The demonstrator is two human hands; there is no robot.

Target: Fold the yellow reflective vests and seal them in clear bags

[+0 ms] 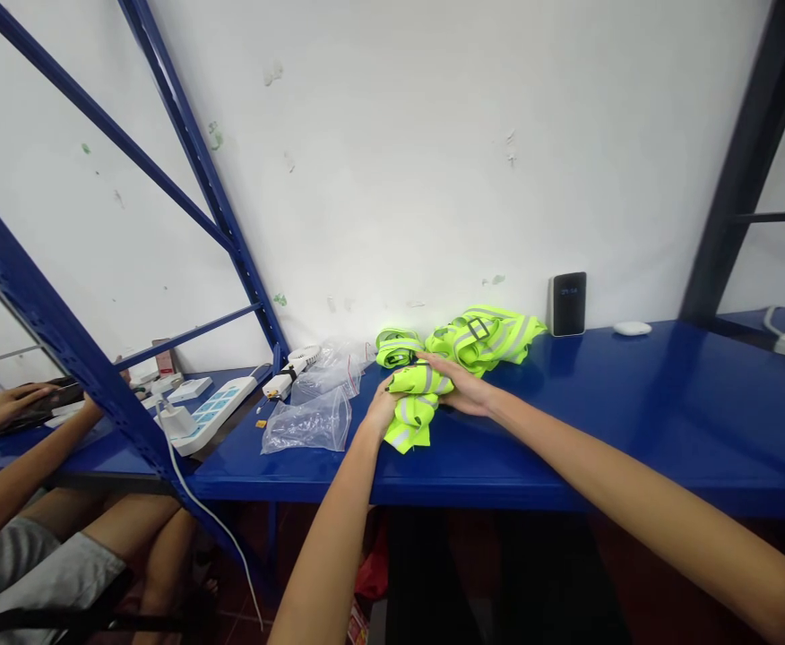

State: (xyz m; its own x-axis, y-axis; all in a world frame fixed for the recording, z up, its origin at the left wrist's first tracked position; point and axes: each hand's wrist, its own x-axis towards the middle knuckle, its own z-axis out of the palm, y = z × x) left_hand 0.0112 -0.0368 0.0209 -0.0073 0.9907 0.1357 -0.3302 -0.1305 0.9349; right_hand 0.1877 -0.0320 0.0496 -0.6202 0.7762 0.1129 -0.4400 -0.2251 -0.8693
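Between my two hands is a bunched neon-yellow reflective strap [422,380] with grey stripes, its loose end hanging toward the table's front edge. My left hand [380,408] grips it from the left, fingers partly hidden behind the fabric. From the right, my right hand [463,387] presses against the same bundle with its fingers closed along it. Just behind lies a rolled neon strap [399,346]. A looser heap of the same reflective strapping [493,339], with a black buckle [478,328], rests to the right of that roll.
Clear zip bags [308,421] and a white power strip with cable [291,372] lie left of my hands. A black-faced clock device [568,305] and a white oval object [633,329] stand along the wall. Beyond the blue rack post [197,152], another person's hands [22,408] are at the table.
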